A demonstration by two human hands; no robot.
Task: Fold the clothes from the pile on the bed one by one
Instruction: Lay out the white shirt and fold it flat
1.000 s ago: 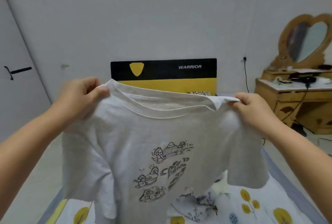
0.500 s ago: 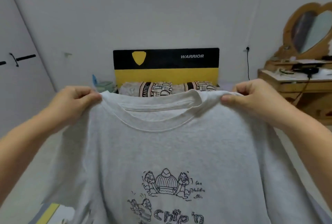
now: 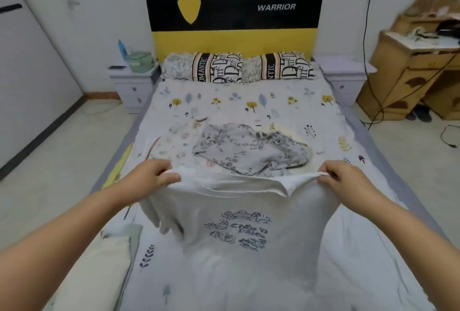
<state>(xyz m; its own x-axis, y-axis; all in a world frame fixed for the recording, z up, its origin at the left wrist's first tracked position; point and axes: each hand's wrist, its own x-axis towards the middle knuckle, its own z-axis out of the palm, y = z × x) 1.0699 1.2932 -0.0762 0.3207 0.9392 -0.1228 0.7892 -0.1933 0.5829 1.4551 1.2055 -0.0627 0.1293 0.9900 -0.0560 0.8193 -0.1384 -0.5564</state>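
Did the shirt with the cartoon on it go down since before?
Yes. The grey T-shirt went down. Its collar was level with the headboard before; now it is low over the bed, held by the left hand and right hand.

Left hand [image 3: 151,176] and right hand [image 3: 346,177] pinching the shoulders of a grey printed T-shirt [image 3: 239,226], its body draped on the bed [image 3: 249,101], clothes pile [image 3: 249,151] just beyond, two pillows [image 3: 239,67] at a black-and-yellow headboard [image 3: 234,24]
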